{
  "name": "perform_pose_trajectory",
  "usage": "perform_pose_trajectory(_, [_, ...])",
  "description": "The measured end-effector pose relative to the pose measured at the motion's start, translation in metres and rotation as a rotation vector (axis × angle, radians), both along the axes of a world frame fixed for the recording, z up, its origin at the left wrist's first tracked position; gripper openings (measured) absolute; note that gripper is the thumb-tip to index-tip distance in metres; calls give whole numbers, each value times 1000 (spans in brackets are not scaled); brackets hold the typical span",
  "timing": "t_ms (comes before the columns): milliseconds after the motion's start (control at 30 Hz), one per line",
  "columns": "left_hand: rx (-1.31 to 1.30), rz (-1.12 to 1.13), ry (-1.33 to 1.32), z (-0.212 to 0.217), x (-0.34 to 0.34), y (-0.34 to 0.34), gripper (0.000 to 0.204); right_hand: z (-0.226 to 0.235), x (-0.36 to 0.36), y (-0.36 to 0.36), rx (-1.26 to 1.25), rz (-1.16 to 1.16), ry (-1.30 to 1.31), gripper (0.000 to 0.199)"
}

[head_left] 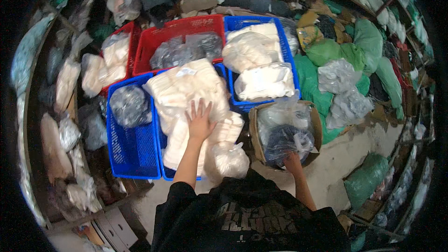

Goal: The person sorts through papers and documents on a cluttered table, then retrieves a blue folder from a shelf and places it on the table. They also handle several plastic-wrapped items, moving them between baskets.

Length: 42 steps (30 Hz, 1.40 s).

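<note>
My left hand (200, 120) lies flat with fingers spread on a large clear plastic bag of cream-coloured folded pieces (184, 84), which overfills a blue crate. My right hand (292, 162) reaches to a clear plastic bag with dark contents (288, 143) in an open cardboard box (318, 133). Its fingers are closed at the bag's near side, seemingly gripping the plastic. Smaller cream-filled bags (228, 158) rest at the near end of the blue crate.
Left stands a blue crate (135, 151) with one grey bag (129, 105). Behind are a red crate (179, 24) of dark bags and a blue crate (290, 65) of cream bundles. Green sacks (326, 53) heap at right. Loaded shelves line both sides.
</note>
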<state>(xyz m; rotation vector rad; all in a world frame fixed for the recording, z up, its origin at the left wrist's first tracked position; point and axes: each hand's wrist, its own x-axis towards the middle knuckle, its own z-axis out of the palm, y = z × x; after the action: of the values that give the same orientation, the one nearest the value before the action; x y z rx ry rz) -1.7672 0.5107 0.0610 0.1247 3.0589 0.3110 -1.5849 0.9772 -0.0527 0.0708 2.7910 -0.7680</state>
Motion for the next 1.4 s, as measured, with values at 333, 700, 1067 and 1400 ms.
perform_pose_trajectory(333, [-144, 279, -200, -43, -50, -51, 99, 121, -257, -101, 122, 189, 336, 99])
perform_pose_trajectory(700, [-116, 732, -97, -58, -32, -215, 40, 32, -413, -44, 263, 36, 428, 111])
perform_pose_trajectory(1067, [30, 842, -134, -117, -52, -280, 49, 11, -463, -24, 432, -10, 342, 110])
perform_pose_trajectory(1400, [205, -34, -233, -68, 42, 9, 76, -10, -347, -239, -403, 80, 486, 40])
